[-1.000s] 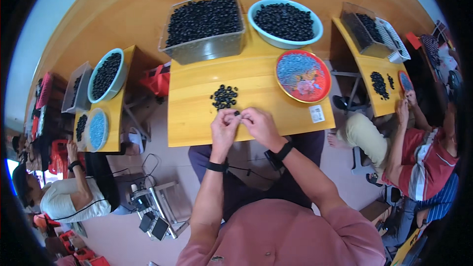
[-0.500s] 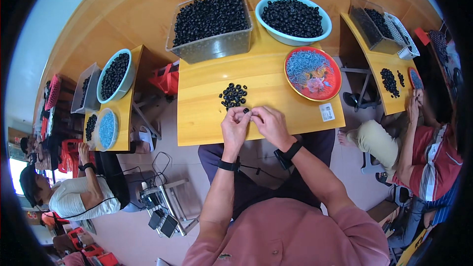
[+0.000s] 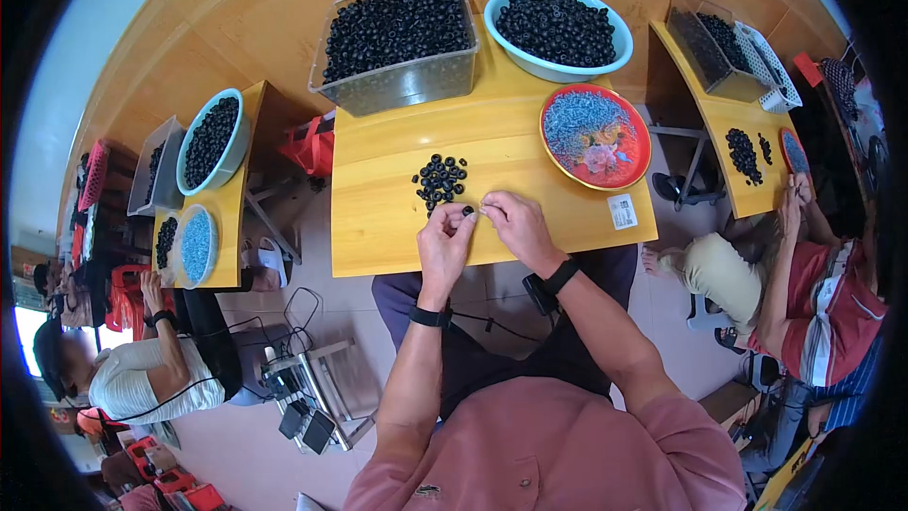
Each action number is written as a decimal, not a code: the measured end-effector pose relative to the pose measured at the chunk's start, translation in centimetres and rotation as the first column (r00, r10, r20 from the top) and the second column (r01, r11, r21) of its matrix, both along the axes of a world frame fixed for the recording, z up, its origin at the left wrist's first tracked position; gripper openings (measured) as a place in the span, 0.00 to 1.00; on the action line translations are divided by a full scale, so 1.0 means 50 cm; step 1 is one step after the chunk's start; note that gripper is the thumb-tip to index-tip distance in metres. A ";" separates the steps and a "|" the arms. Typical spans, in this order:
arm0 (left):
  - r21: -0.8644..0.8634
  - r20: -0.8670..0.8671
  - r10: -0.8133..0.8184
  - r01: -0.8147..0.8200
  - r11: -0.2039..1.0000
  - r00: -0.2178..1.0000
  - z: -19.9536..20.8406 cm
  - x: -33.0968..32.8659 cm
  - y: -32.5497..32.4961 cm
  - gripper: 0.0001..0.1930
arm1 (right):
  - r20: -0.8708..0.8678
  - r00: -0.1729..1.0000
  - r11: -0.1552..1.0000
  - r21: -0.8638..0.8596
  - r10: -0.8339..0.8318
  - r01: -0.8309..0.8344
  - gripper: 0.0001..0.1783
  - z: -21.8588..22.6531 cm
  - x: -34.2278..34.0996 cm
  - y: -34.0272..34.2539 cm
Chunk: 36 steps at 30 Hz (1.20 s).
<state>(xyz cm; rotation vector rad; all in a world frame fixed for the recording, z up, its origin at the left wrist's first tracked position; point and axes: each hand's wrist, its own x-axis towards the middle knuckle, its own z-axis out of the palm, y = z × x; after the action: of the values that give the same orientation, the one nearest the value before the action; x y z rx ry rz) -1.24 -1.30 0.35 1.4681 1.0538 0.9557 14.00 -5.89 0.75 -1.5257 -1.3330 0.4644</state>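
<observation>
Your right hand has eased off the black bead, so your left hand alone pinches it (your right's grip I can't tell).

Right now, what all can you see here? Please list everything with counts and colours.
Tables: three, yellow, middle, left and right
Bins: three, translucent, one per table
Basins: two, light blue, middle and left tables
Round trays: at least three, middle one red, one per table
Slim pieces: many, blue, in trays
Black pieces: uncountable, black, in containers and loose on tables
Label: one, white, middle table
Basket: one, white, right table
Bag: one, red, beside middle table
Co-workers: at least two, white and red tops, left and right
Wristbands: two, black, both wrists
Left fingers: bare, pinching one black piece
Right fingers: bare, just rightward, grip unclear
</observation>
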 end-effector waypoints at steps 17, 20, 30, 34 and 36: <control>0.148 -0.118 0.028 -0.011 0.989 0.993 -0.007 0.005 -0.002 0.10 | -0.051 0.996 0.997 0.037 0.077 -0.075 0.07 0.018 0.006 -0.005; 0.186 -0.134 0.048 -0.022 0.982 0.990 -0.007 0.009 -0.005 0.09 | 0.029 0.993 0.990 0.084 0.111 -0.113 0.06 0.013 0.009 -0.002; 0.283 -0.170 -0.047 0.094 0.954 0.984 0.011 0.001 -0.011 0.08 | -0.477 0.859 0.962 -0.087 0.189 -0.260 0.08 -0.028 0.033 0.011; 0.256 -0.069 -0.060 0.076 0.964 0.996 0.010 -0.004 -0.013 0.08 | -0.575 0.778 0.930 -0.078 0.253 -0.360 0.08 -0.014 0.039 0.026; 0.134 0.044 0.112 -0.116 0.984 0.993 -0.002 -0.007 -0.014 0.08 | -0.563 0.811 0.958 -0.111 0.159 -0.265 0.08 0.004 0.030 0.030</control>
<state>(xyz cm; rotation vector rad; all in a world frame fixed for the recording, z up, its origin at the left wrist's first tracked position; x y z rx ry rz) -1.58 -1.99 0.27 1.5079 1.0729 1.1510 15.47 -4.41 0.93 -1.2480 -1.0183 1.1121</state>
